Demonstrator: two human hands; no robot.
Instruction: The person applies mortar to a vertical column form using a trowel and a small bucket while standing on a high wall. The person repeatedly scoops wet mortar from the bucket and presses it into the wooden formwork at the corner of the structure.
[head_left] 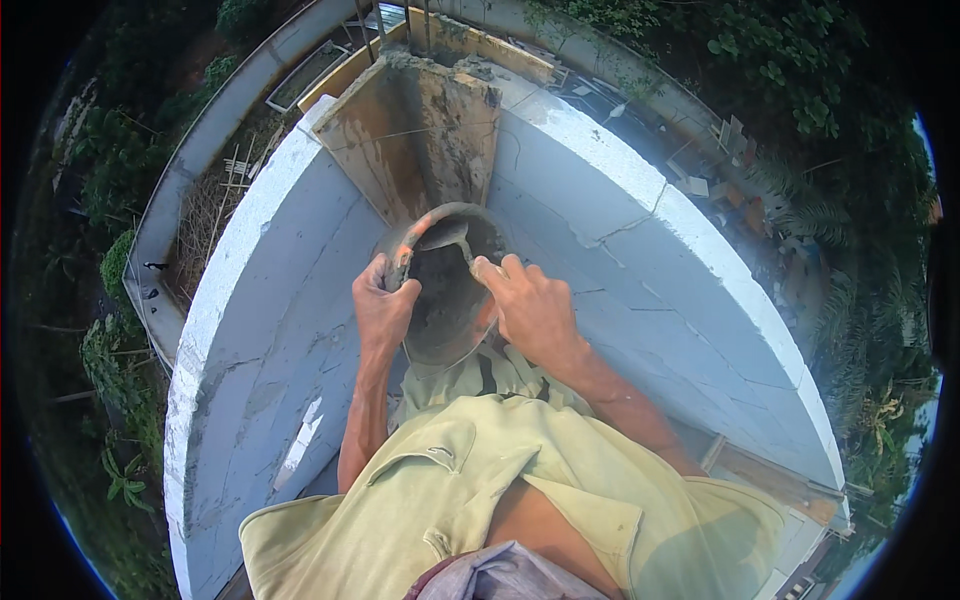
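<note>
A round, mortar-caked bucket [455, 355] with orange patches on its rim is in front of me, with wet grey mortar [435, 290] inside. My left hand [385, 305] grips its left rim, the thumb over the edge. In my right hand [530, 305] is the handle of a trowel [443, 236], fingers wrapped round it. The trowel's blade lies within the bucket's far side, partly smeared with mortar. Just beyond the bucket stands wooden corner formwork [420, 130], stained with cement.
Two pale block walls [290, 270] [640, 240] meet at the formwork corner. Steel bars [427, 30] rise from the corner's top. Far below, outside the walls, are a boundary wall [190, 190], debris [735, 190] and trees. A wooden board [770, 475] lies at the lower right.
</note>
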